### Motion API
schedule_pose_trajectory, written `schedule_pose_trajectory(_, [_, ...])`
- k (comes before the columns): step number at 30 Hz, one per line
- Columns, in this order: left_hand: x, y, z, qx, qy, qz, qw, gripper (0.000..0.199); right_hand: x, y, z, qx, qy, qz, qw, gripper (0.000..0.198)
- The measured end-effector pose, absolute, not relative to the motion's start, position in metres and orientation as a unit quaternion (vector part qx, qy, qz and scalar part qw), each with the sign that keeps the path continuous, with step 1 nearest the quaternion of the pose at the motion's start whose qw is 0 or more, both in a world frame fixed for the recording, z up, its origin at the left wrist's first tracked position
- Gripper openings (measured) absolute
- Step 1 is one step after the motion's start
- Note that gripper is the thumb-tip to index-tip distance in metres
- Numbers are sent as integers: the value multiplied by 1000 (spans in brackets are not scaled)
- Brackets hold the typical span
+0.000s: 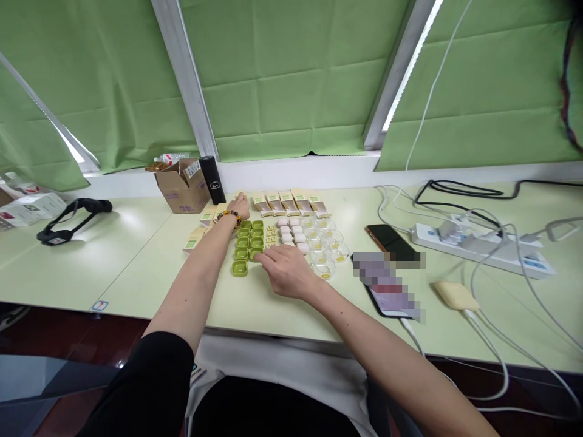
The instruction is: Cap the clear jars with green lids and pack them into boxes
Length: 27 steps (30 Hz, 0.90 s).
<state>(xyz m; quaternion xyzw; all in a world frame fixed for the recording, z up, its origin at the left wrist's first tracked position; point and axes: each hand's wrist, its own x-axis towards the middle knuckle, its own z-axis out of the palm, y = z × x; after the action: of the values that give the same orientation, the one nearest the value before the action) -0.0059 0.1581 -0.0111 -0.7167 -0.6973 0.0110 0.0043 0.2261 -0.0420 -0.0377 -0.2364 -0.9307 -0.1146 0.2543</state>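
Stretched to the back of the layout, my left hand [238,207] is closed beside several small cream cartons [207,218]; its fingertips and whatever they hold are hidden. My right hand [288,271] is closed, with thumb and fingertips at a small green cup [255,253] in the front of the right column. Two columns of square green cups [239,268] stand between my hands. Right of them lie small beige pieces [270,232], pale pink blocks [283,230] and clear cups with yellow spots [325,270]. More opened cartons [290,204] line up behind.
A cardboard box [184,187] and a black cylinder [212,179] stand at the back. On the right are two phones [392,240], a power strip [483,249], a yellow charger case [454,295] and loose cables. A black headset [73,221] lies far left.
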Motion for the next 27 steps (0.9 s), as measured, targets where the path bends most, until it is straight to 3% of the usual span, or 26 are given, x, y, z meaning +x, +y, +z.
schedule_pose_trajectory(6, [-10, 145, 2, -733, -679, -39, -3, 53, 224, -44, -44, -231, -943, -94, 220, 30])
schedule_pose_trajectory(8, [-14, 130, 8, -742, -663, -98, 15, 49, 222, -46, -46, -227, -952, -81, 189, 21])
schedule_pose_trajectory(11, [-20, 89, 12, -735, -617, -280, 12, 41, 218, -52, -48, -215, -965, -56, 138, 12])
schedule_pose_trajectory(13, [-24, 50, 11, -735, -599, -317, -1, 34, 216, -55, -50, -208, -971, -37, 110, 11])
schedule_pose_trajectory(20, [-26, -81, -17, -786, -581, -205, 48, 17, 211, -60, -54, -208, -976, -1, 70, 20])
schedule_pose_trajectory(24, [-23, -103, -34, -800, -572, -167, 72, 25, 211, -59, -54, -213, -973, -5, 87, 22])
schedule_pose_trajectory(27, [-23, -102, -43, -808, -560, -161, 83, 15, 213, -56, -55, -226, -967, -5, 118, 22])
